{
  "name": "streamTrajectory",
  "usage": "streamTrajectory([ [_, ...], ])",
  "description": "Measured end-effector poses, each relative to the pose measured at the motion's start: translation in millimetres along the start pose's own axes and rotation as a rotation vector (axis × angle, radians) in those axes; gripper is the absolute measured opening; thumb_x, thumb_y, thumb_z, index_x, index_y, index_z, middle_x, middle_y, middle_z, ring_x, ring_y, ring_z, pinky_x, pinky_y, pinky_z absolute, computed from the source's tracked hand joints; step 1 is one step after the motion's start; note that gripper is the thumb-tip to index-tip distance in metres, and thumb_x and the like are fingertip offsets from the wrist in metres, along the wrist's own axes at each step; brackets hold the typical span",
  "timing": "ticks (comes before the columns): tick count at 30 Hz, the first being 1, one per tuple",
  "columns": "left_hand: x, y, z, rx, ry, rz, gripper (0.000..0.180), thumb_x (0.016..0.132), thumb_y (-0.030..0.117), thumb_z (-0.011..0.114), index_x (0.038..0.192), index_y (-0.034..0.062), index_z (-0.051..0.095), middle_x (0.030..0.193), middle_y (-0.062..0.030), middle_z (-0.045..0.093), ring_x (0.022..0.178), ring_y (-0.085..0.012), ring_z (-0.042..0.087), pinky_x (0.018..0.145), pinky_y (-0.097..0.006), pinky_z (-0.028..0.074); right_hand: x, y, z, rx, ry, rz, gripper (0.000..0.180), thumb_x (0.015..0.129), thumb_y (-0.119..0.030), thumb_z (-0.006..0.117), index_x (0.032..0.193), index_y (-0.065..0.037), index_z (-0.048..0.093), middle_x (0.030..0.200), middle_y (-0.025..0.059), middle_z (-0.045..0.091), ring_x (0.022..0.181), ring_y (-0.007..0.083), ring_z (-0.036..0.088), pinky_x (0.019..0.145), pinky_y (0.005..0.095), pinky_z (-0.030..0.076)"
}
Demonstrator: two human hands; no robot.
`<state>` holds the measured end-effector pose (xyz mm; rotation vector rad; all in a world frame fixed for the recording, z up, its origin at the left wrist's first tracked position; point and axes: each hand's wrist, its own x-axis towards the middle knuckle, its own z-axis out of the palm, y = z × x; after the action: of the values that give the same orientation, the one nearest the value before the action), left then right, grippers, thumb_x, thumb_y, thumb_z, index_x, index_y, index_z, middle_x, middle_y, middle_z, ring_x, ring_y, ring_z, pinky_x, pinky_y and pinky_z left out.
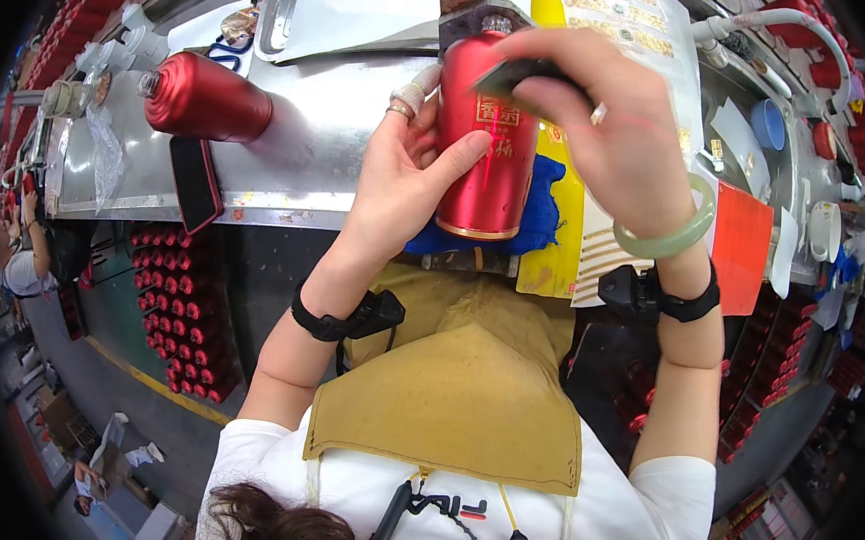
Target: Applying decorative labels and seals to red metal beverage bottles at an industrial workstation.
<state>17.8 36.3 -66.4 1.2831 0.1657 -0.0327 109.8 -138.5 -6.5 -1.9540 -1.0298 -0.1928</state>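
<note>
A glossy red bottle [483, 188] with gold markings lies on a folded blue cloth [547, 206], its clear neck pointing away from me. My left hand [399, 177] is closed round the bottle's left side, thumb across its front; a wrapping covers one fingertip. In my right hand [618, 132] is a dark, flat, pad-like piece [516, 75], held against or just over the upper part of the bottle. The right hand is slightly blurred, so contact is hard to tell. Another red bottle [209, 97] lies on its side on the metal table [309, 176] to the left.
A dark phone [195, 185] rests at the table's front edge. Sheets of gold labels [620, 22] and a yellow sheet [551, 258] lie to the right, near an orange-red sheet [738, 246] and a blue cup [767, 123]. Stacked red bottles [179, 307] stand below the table.
</note>
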Motion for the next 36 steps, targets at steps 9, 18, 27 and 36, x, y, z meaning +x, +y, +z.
streamTrajectory([
  [9, -7, -6, -23, -0.090, 0.105, -0.006, 0.060, 0.111, 0.030, 0.043, 0.158, -0.0033, 0.025, 0.157, -0.0228, 0.040, 0.147, -0.0283, 0.039, 0.123, -0.043, 0.031, -29, 6, 13, -0.313, -0.063, -0.540, 0.017, 0.076, -0.010, 0.071, 0.093, -0.011, 0.072, 0.097, 0.0003, 0.071, 0.088, 0.0172, 0.065, 0.075, 0.0313, 0.052],
  [18, -3, -5, -31, -0.120, 0.116, 0.039, 0.071, 0.112, 0.049, 0.025, 0.157, -0.0061, 0.023, 0.160, -0.0279, 0.034, 0.152, -0.0342, 0.032, 0.126, -0.045, 0.024, -29, 25, 1, -0.305, -0.049, -0.453, 0.025, 0.079, -0.011, 0.071, 0.102, -0.015, 0.078, 0.109, -0.0001, 0.077, 0.088, 0.0169, 0.067, 0.079, 0.0295, 0.051],
  [27, -2, -5, -31, -0.112, 0.098, 0.016, 0.074, 0.111, 0.052, 0.022, 0.156, -0.0071, 0.025, 0.160, -0.0264, 0.035, 0.151, -0.0329, 0.033, 0.126, -0.043, 0.024, -1, 40, 2, -0.240, 0.105, -0.169, 0.026, 0.081, -0.004, 0.073, 0.106, -0.008, 0.071, 0.089, 0.0081, 0.071, 0.081, 0.0290, 0.065, 0.073, 0.0378, 0.053],
  [36, 0, -4, -37, -0.087, 0.097, 0.010, 0.077, 0.111, 0.054, 0.023, 0.156, -0.0077, 0.024, 0.158, -0.0267, 0.037, 0.150, -0.0327, 0.036, 0.126, -0.043, 0.026, 29, 22, 24, -0.329, -0.116, -0.278, 0.011, 0.080, -0.008, 0.069, 0.091, -0.010, 0.067, 0.083, 0.0080, 0.068, 0.090, 0.0286, 0.066, 0.075, 0.0385, 0.053],
])
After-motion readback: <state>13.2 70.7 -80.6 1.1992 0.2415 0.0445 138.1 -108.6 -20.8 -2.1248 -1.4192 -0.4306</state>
